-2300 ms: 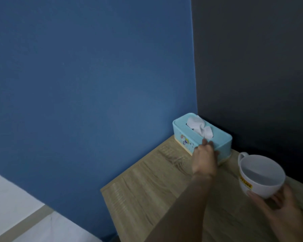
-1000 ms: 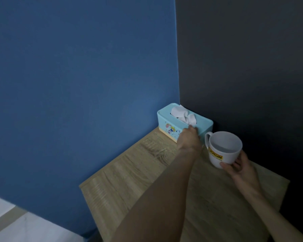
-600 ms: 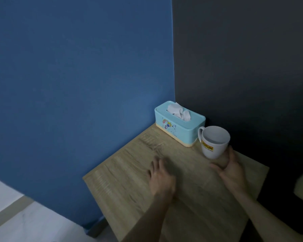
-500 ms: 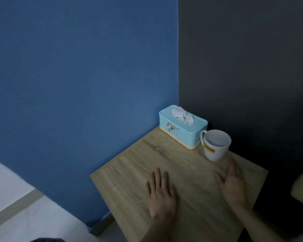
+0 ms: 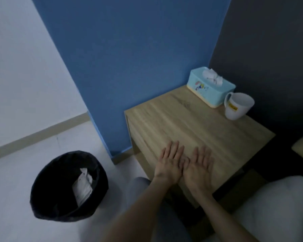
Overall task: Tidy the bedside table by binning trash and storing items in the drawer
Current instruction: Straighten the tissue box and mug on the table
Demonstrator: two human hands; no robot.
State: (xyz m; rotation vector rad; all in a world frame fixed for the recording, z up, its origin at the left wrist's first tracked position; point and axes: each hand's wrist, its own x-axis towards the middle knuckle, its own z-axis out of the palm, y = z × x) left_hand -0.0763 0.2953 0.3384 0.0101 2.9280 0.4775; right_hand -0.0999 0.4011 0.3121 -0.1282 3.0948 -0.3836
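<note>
1. Both my hands lie flat and empty on the table (image 5: 191, 123), fingers spread and gripping nothing: left hand (image 5: 170, 163) and right hand (image 5: 198, 165) side by side, thumbs nearly touching, at the near edge.
2. What remains on top sits well apart from my fingers, in the far right corner: the tissue box (image 5: 210, 88) and the mug (image 5: 238, 106) just beside it, on its right.
3. The box's long axis runs from the far left toward the near right, along the dark wall. The mug's handle faces the box.
4. My right hand is the nearer one to both, so I judge any reach for them would go forward and right.
5. The bin (image 5: 69, 186) stands on the floor to my left, below table height, with white paper (image 5: 82, 187) already inside; my left hand is closer to it.
6. The wooden top is otherwise bare. I cannot see the drawer front clearly from here.
7. The table stands in a corner, blue wall behind, dark wall to the right, pale floor on the left.
</note>
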